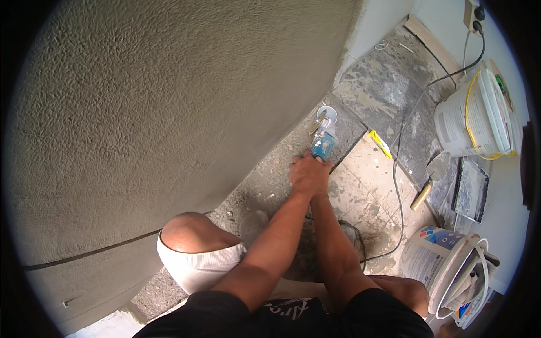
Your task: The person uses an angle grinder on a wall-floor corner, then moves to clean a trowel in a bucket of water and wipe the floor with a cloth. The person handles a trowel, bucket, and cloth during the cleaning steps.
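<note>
A teal angle grinder is held low over the floor, pointing away from me. Its pale disc sits at the far end, close to the foot of the plastered wall. My left hand is closed round the rear of the grinder's body. Crossing close beside it, my right hand also grips the tool; its fingers are mostly hidden. Whether the disc touches the floor or is spinning, I cannot tell. Rough, dusty concrete lies between the wall and my hands.
A dark cable runs along the right to a wall socket. Two white buckets stand at the right, the nearer holding cloth. A yellow packet, a wooden-handled trowel and a flat tray-like tool lie on the floor.
</note>
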